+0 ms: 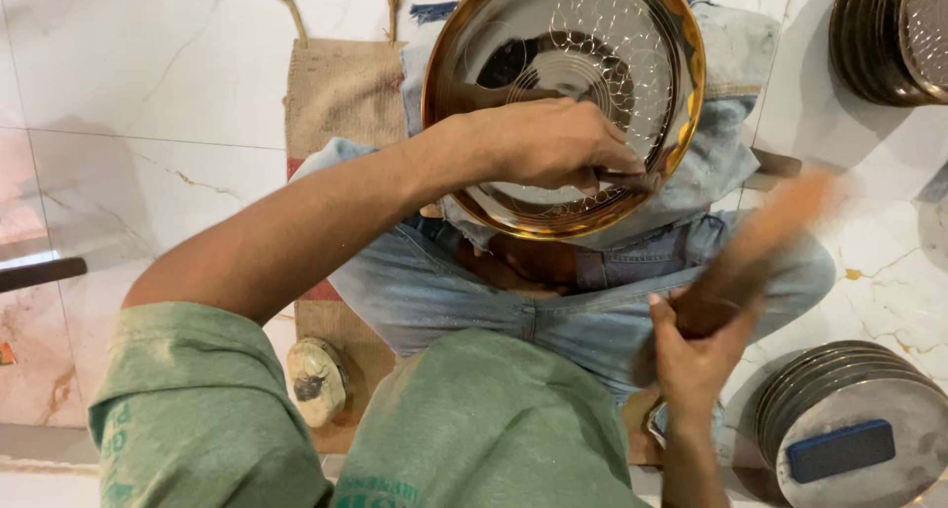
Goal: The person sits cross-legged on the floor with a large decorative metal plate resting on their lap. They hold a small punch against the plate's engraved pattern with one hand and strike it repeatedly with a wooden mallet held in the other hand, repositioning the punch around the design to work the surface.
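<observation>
Presently, the person sits cross-legged on a marble floor (148, 103) with a round metal plate (563, 103), brass-rimmed and patterned with engraved circles, tilted across the lap against the jeans (474, 291). The left hand (558, 143) lies on the plate's face, fingers pinched round a small tool whose tip touches the lower right of the plate; the tool itself is largely hidden. The right hand (696, 355) is clenched round the handle of a wooden mallet (755, 246), blurred in mid-swing, near the plate's edge. Risks noted: the mallet passes close to the left fingers, so a mistimed blow could strike them; the plate has no clamp, only the knees, and could slip and spoil the pattern. Stacked plates (849, 419) stand at the lower right, one bearing a blue block (839, 451); more plates (889, 34) lean at the upper right.
</observation>
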